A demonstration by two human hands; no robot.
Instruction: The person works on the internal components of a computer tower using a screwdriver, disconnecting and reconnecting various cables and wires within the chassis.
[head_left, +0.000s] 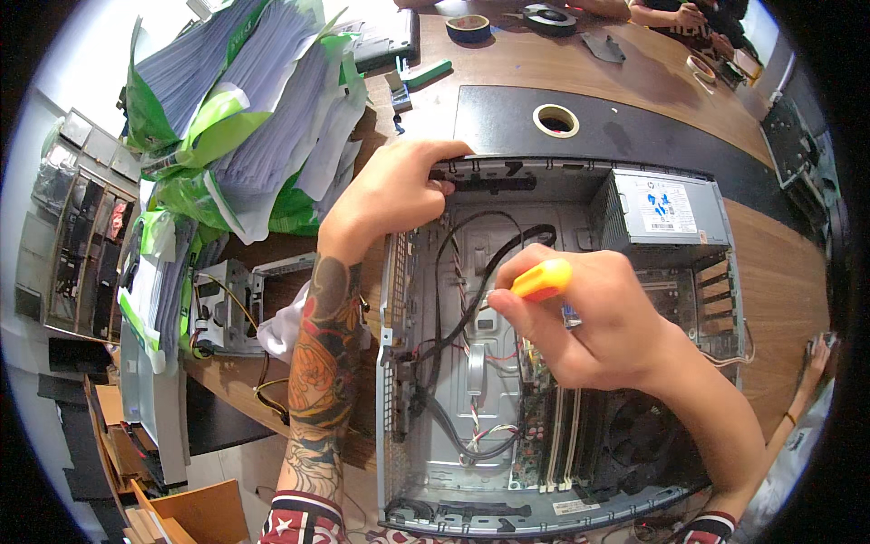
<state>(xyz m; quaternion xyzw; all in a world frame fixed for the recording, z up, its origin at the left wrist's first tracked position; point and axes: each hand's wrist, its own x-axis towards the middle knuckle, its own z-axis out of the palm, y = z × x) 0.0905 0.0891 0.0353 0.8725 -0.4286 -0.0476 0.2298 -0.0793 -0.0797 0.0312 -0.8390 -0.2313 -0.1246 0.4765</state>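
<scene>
A desktop computer case (389,335) lies before me with its inside exposed. My left hand (390,189) is closed over the case's far left corner, thumb inside the wall and fingers on the rim. Over the middle of the case, my right hand (603,317) grips a screwdriver (546,277) by its yellow and red handle. Its tip is hard to make out. Inside the case are a silver power supply (671,210) at the far right, black cables (442,340) on the left, memory slots (564,440) and a dark fan (637,428), partly under my right forearm.
Stacked paper in green wrapping (263,109) rises at the left, beside a metal drive bracket (227,308). A tape roll (555,121) rests on a black panel (494,113) behind the case. Other people sit across the table; another person's hand (820,354) is at the right.
</scene>
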